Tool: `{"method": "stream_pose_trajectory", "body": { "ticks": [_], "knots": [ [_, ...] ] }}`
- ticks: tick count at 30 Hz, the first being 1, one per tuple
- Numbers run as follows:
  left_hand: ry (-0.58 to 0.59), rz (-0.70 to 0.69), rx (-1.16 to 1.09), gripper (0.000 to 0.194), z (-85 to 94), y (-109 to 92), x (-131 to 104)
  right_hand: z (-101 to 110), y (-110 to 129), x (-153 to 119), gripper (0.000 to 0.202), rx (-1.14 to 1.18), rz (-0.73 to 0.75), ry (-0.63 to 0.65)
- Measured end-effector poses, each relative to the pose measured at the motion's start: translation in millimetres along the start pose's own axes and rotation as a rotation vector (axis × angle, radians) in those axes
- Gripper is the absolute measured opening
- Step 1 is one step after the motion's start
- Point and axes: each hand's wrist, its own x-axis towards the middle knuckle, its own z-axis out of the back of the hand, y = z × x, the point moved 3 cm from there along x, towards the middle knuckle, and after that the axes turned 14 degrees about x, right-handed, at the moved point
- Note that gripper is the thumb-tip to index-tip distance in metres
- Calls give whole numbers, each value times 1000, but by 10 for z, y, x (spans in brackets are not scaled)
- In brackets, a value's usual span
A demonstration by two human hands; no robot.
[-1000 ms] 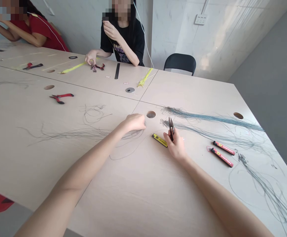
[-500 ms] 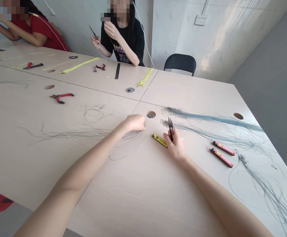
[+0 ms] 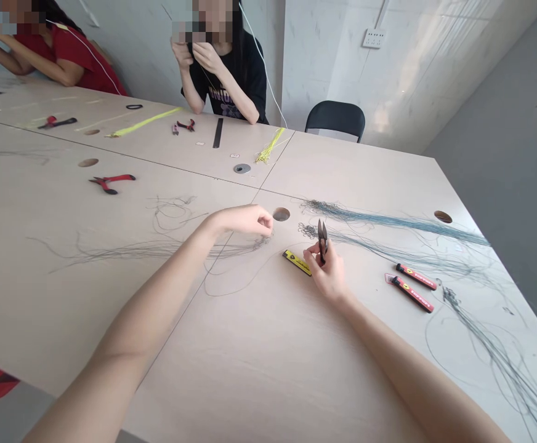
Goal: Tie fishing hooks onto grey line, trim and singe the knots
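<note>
My left hand [image 3: 254,220] is closed in a pinch above the looped end of a bundle of thin grey strands [image 3: 157,249]; what its fingertips hold is too small to make out. My right hand [image 3: 328,267] grips small dark thread snips [image 3: 323,237], blades pointing up and a little apart. Just left of that hand lies a yellow box [image 3: 296,263]. Beyond the snips, a grey-blue bundle [image 3: 388,249] and a bluer bundle [image 3: 402,223] stretch to the right, their looped ends toward the middle.
Two red boxes [image 3: 416,277] and another grey bundle [image 3: 490,344] lie at the right. Red pliers [image 3: 111,183] are at the left. A table hole [image 3: 281,214] sits behind my left hand. Across the table [image 3: 231,369] sit two people, one holding a tool.
My left hand has risen slightly and turned, with its fingertips now visible. My right hand stays nearly in place with the snips. The person in black has raised a hand toward the face.
</note>
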Motion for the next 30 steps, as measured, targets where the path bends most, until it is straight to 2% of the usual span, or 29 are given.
{"method": "stream_pose_trajectory", "body": {
  "ticks": [6,11,17,22,30],
  "knots": [
    [77,-96,-51,16,6,38,15,-57,86,-55,19,64,35,46],
    [65,-161,-97,19,-12,28,23,-172,201,-70,18,94,31,152],
    [27,-199,-119,22,-31,92,58,-380,263,138,22,163,7,71],
    [-31,-219,-137,26,23,167,42,-591,226,287,31,214,-15,60],
    [-62,-226,-174,27,71,203,4,-577,216,260,26,236,-5,37]
  ]
}}
